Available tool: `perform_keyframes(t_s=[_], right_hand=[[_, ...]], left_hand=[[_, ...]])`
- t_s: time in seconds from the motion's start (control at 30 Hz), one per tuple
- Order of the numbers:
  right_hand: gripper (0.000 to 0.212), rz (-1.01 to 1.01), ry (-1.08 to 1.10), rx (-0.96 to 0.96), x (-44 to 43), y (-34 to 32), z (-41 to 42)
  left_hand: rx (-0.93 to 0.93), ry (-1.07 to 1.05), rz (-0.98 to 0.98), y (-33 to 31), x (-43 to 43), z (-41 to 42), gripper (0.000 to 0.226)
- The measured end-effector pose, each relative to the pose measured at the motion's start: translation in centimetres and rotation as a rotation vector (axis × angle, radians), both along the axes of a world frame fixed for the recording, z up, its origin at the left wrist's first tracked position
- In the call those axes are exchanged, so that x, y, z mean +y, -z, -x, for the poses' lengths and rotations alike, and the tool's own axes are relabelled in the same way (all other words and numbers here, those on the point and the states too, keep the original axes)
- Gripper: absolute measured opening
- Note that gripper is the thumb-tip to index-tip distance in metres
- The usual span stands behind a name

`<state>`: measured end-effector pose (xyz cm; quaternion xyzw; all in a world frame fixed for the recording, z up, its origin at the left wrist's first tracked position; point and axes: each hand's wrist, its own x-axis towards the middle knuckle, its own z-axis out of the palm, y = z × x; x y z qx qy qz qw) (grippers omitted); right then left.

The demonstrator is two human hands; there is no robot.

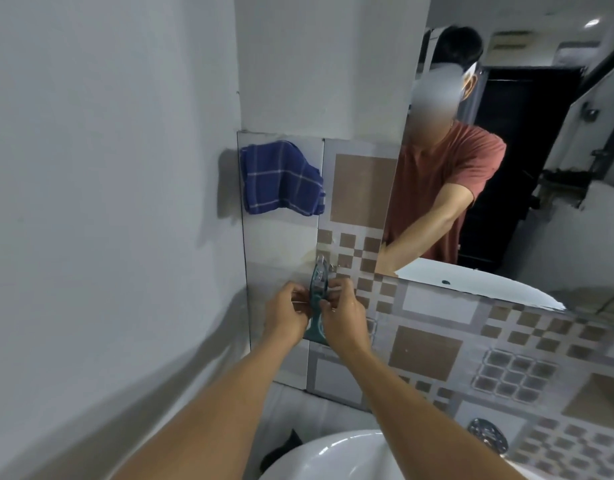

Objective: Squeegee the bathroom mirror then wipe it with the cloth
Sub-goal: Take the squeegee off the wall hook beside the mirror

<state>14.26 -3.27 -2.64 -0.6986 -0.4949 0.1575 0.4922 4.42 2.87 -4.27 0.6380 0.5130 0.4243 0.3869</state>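
Note:
A teal squeegee hangs from a metal wall hook on the tiled wall, left of the mirror. Both hands are on it: my left hand pinches its left side, and my right hand grips its right side over the handle. The squeegee's lower end shows between my wrists. A blue checked cloth hangs on the wall above, up and left of the hook. The mirror reflects a person in a red T-shirt.
A white sink sits below my arms. A round metal fitting is fixed to the patterned tiles at lower right. A plain grey wall fills the left side. A dark object lies beside the sink.

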Motion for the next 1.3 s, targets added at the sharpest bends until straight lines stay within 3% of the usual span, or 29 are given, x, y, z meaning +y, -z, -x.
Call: perform_keyframes(t_s=[0.43,0.63,1.1,1.3], right_hand=[[0.047,-0.136,-0.076,0.003,-0.5,-0.9,0.0],[0.073,-0.142,-0.134,0.002,-1.5,-2.9,-0.2],[0.088,-0.174,-0.144,-0.040,-5.4,-8.7,-1.3],[0.090,-0.330,-0.079,0.095,-9.0,-11.3,-3.1]], left_hand=[[-0.072,0.006,-0.063,-1.5,-1.2,0.2,0.034],[-0.099,0.032,-0.125,-2.8,-2.1,0.5,0.035],[-0.081,0.152,-0.320,-7.9,-6.0,0.9,0.041],[-0.042,0.263,-0.405,-10.4,-9.8,0.1,0.042]])
